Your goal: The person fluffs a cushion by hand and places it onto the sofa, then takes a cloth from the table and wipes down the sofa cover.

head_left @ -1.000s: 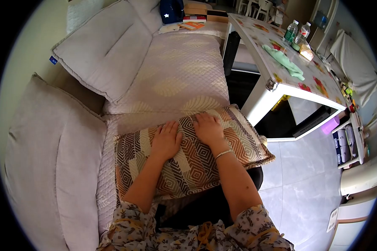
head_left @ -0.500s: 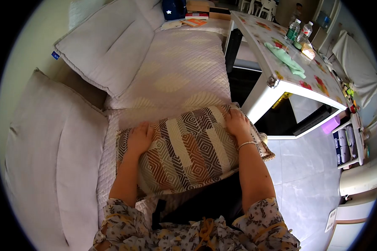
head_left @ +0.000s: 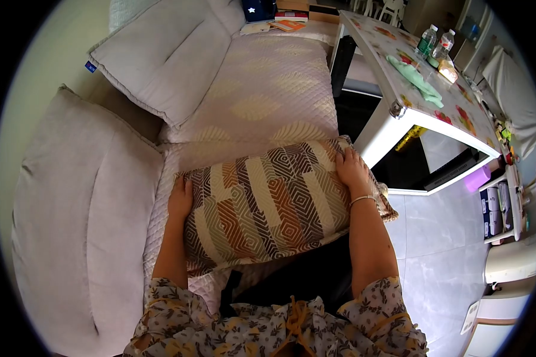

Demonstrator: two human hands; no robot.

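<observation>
The right hand (head_left: 354,174) rests palm down near the far right corner of one patterned cushion (head_left: 274,205), its fingers laid out nearly flat and slightly apart; the left hand (head_left: 180,197) sits at the cushion's left end, thumb a little away from the fingers – whether their tips curl around the edge I cannot tell. Both arms reach forward, set wide, and one thin bracelet (head_left: 362,200) circles the right wrist. The cushion lies crosswise before the person on the sofa (head_left: 268,77), a soft rectangle banded with diamonds and zigzags in brown, rust and cream. Quilted, leaf-patterned cloth covers the seat. Two plump grey back cushions (head_left: 95,220) lean along the left – smooth fabric, piped edges. On the right stands one white-framed table (head_left: 375,53), bearing two clear plastic bottles (head_left: 426,43) and one crumpled green cloth (head_left: 415,81).
</observation>
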